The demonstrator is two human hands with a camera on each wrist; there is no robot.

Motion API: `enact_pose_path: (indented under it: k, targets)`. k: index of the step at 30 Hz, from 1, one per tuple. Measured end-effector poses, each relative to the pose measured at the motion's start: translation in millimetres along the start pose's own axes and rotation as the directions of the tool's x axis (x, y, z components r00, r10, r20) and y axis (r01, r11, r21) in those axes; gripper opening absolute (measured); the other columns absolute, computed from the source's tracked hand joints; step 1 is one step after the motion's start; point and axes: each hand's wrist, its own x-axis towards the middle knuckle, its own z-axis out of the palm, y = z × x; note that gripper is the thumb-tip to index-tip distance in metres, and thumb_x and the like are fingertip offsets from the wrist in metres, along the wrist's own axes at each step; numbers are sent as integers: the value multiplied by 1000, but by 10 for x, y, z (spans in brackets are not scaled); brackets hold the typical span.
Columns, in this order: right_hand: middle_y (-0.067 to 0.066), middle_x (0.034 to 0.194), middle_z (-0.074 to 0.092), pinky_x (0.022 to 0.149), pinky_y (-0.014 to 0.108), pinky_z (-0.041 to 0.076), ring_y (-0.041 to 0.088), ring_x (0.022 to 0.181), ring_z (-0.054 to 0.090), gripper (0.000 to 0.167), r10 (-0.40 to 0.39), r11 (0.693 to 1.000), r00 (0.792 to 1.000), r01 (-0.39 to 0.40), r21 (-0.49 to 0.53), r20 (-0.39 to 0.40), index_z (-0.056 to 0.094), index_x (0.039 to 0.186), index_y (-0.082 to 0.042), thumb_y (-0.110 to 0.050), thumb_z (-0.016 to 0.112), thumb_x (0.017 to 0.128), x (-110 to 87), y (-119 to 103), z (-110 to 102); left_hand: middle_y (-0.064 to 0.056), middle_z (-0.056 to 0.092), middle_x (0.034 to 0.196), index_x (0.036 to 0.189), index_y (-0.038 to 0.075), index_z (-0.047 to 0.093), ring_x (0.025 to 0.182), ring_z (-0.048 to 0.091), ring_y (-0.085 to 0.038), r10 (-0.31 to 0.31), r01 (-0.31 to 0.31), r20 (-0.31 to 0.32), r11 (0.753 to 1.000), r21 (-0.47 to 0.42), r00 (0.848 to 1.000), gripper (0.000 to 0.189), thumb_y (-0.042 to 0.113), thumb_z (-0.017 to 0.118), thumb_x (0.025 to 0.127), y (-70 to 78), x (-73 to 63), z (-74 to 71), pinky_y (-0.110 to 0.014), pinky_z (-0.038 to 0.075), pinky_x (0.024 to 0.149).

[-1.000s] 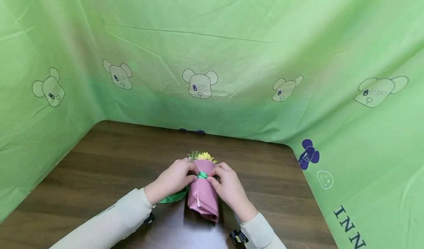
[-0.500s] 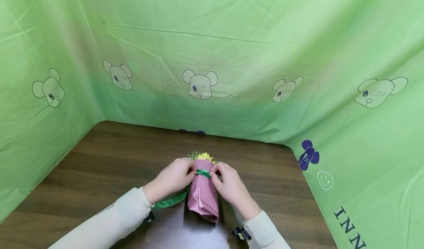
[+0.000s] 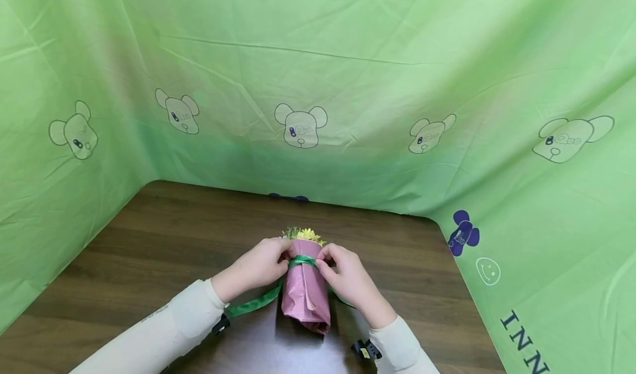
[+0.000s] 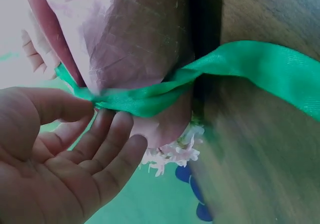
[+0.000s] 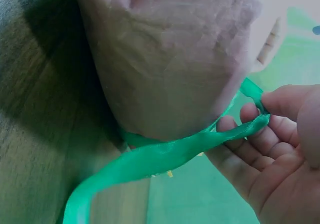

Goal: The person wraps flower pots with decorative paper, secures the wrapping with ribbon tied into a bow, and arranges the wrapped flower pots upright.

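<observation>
A small bouquet wrapped in pink paper (image 3: 307,291) lies on the table, its yellow flowers (image 3: 309,235) and green sprigs pointing away from me. Around its upper part runs a green satin ribbon (image 3: 302,260). My left hand (image 3: 265,261), on the bouquet's left side, pinches the ribbon between thumb and fingertips, as the left wrist view shows. From the right, my right hand (image 3: 345,272) pinches the ribbon too, in a small loop held off the paper in the right wrist view. Pale pink blossoms (image 4: 175,151) peek out beneath the wrap in the left wrist view.
The dark wood table (image 3: 164,241) extends on all sides of the bouquet. A loose ribbon tail (image 3: 255,303) trails to the left, another passes under my right hand. A green cloth (image 3: 298,59) printed with bear heads encloses the table's back and sides.
Both hands keep their pinch on the ribbon and have drawn slightly apart. More ribbon shows across the paper's front, and a ribbon tail has come into sight beneath the right hand.
</observation>
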Motion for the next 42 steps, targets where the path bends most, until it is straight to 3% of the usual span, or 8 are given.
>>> enact_pose_path:
  k: [9,19,23,27,33,42]
  targets:
    - [-13,84,61,70,23,50,5,78,56,10,-13,1000,1000,13,-10,23,65,92,-21,-13,71,96,-20,8,28,1,60,89,99,10,63,82,55,-12,-30,31,34,998,-54,999,18,-2,71,87,-76,-22,44,-29,51,71]
    - [-14,85,62,73,24,52,5,79,58,13,35,999,999,-35,5,12,64,92,-24,-14,72,95,-13,-13,47,3,58,84,93,12,63,77,54,-11,-62,61,-30,998,-35,998,14,-1,67,89,-89,-63,5,-27,49,68]
    - [-13,85,63,72,24,52,7,79,59,11,47,999,999,-47,20,13,63,93,-23,-15,70,96,1,-23,41,2,55,81,90,12,57,75,53,-11,-54,53,-13,998,-35,998,17,3,72,87,-90,-103,18,-26,48,65]
    - [-13,85,63,70,24,52,8,78,60,11,63,998,998,-63,31,21,62,93,-24,-16,69,97,9,-25,31,2,60,83,93,11,61,76,57,-9,-31,32,18,998,-61,999,20,9,79,87,-112,-109,89,-25,51,67]
    - [-13,85,63,72,25,51,9,78,60,12,73,997,997,-73,29,19,62,93,-24,-16,69,97,19,-14,39,8,64,82,87,17,70,78,58,-9,9,-9,-39,1000,14,999,11,10,78,89,-166,-72,143,-29,54,73]
    - [-11,88,64,76,26,54,7,82,61,11,72,997,997,-72,4,14,62,93,-24,-17,69,97,39,4,56,8,68,85,92,18,77,70,55,-6,-93,93,-57,996,4,994,8,12,72,92,-111,-108,-20,-24,50,65]
